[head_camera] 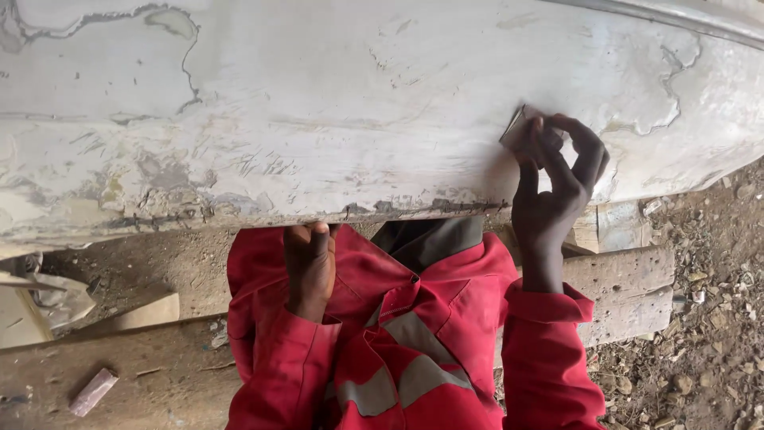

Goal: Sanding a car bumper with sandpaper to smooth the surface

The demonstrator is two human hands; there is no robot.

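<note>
Our red sleeves nearest camera, reflective grey bands across chest. Our left hand curled shut around lower edge of white panel, fingers hooked underneath. Our right hand pinched shut on small grey sanding piece, pressed flat against panel face near its lower edge, right of left hand. Piece tilts, long axis up-right. Right hand nearer piece. Wooden planks and rubble ground below.
</note>
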